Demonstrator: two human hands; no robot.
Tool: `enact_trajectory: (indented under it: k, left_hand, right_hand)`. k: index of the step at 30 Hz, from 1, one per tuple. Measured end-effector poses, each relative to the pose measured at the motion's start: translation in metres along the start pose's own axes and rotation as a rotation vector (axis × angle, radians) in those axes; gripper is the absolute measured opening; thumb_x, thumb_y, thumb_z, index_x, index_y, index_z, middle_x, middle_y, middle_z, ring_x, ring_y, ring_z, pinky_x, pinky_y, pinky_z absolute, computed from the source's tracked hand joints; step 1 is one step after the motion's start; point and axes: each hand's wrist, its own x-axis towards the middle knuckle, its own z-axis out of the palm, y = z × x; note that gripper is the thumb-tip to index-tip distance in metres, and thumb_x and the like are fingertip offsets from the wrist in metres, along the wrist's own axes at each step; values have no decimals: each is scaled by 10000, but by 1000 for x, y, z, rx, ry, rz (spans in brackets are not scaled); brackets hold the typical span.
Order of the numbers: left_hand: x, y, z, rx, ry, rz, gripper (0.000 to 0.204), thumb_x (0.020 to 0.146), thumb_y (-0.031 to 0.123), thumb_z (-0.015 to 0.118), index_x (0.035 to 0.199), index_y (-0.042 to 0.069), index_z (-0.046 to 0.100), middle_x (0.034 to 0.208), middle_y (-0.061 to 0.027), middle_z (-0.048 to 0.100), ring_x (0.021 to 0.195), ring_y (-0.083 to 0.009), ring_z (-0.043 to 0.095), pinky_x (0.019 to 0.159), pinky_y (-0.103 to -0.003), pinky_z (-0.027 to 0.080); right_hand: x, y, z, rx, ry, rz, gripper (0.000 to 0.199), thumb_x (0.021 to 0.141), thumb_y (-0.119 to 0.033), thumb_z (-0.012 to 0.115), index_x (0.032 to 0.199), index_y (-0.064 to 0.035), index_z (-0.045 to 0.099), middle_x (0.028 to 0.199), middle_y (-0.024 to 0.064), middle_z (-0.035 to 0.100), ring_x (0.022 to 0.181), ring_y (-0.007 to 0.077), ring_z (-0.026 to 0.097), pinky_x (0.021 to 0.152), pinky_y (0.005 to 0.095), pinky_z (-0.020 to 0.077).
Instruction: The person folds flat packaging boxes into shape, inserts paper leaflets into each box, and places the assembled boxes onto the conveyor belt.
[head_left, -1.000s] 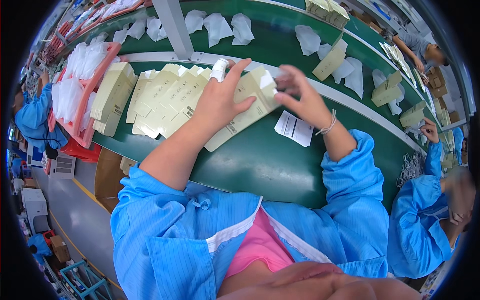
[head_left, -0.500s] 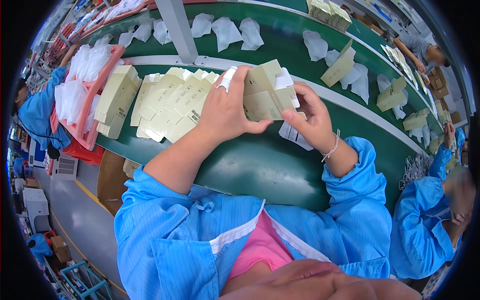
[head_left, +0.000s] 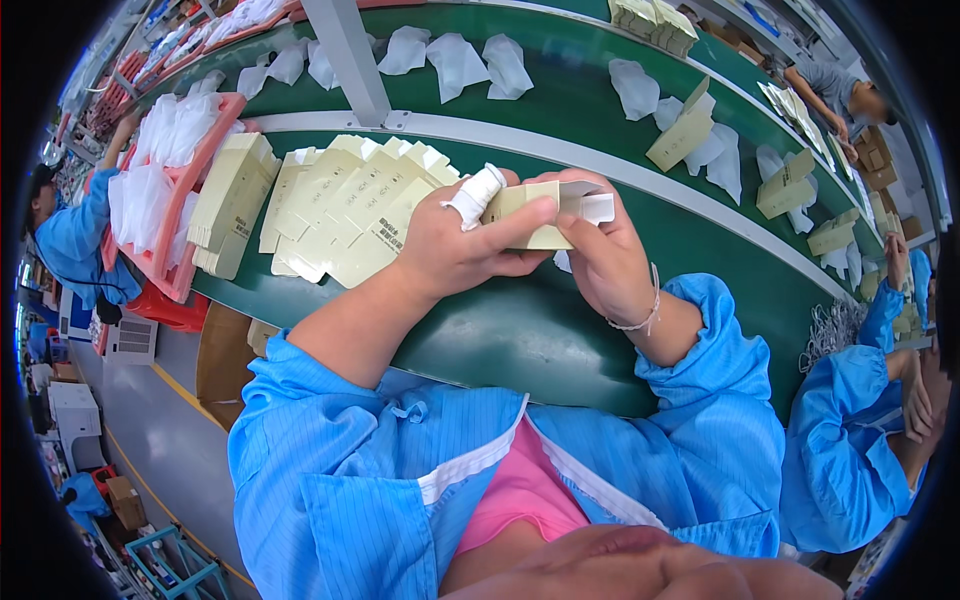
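Note:
Both hands hold a pale-gold carton [head_left: 543, 238] above the green work surface. My left hand [head_left: 440, 240], with white wrapping on one finger, grips its left side, a finger laid across the front. My right hand [head_left: 608, 262] closes round its right side, thumb at the open end, where white inner flaps stick out. The carton is opened out into a box shape. Left of my left hand lies a spread pile of flat cartons [head_left: 345, 200]. A stack of cartons [head_left: 232, 200] stands beyond them. White slips under my hands are almost hidden.
A pink tray [head_left: 178, 235] of white pouches stands at the left. Past a metal rail, a green belt [head_left: 560, 75] carries white pouches [head_left: 505, 66] and cartons [head_left: 682, 135]. A grey post [head_left: 345, 60] rises ahead. Co-workers sit at left and right; a cardboard box [head_left: 225, 360] is below the edge.
The carton, flat-sided and tilted before, is now squeezed open into a box shape and turned with its open end to the right. Both hands have closed in round it.

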Motion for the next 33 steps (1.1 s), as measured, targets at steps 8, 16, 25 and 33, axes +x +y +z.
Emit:
enact_trajectory:
  k: [8,16,25,33]
  left_hand:
    - [-8,0,0,-74,1,25,704,543,247,827,1187,295,547,987,-84,619,662,-265,626,560,-314,526]
    - [-10,4,-4,-120,-20,-132,795,556,254,814,1276,224,479,975,-89,616,666,-259,625,549,-331,518]
    - [-2,2,-6,15,-75,38,816,580,268,799,1318,211,453,979,-75,622,757,-246,634,591,-321,525]
    - [-5,5,-15,-41,-234,-163,925,579,296,805,1388,177,374,1076,-115,592,856,-285,621,705,-361,526]
  right_hand:
    - [2,-7,3,290,-103,25,476,960,-295,493,1352,-49,378,1314,153,471,1212,256,469,1028,383,367]
    - [10,-13,-5,-557,-179,-365,296,915,-113,581,1194,-19,599,1238,135,567,1171,217,521,969,339,437]
    - [4,-10,-2,-284,-33,-8,284,885,-81,620,1161,-15,619,1209,117,590,1104,183,562,907,306,480]
    - [4,-5,-7,-387,-41,-175,423,829,-14,654,1233,-23,532,1214,131,583,1106,218,570,937,337,466]
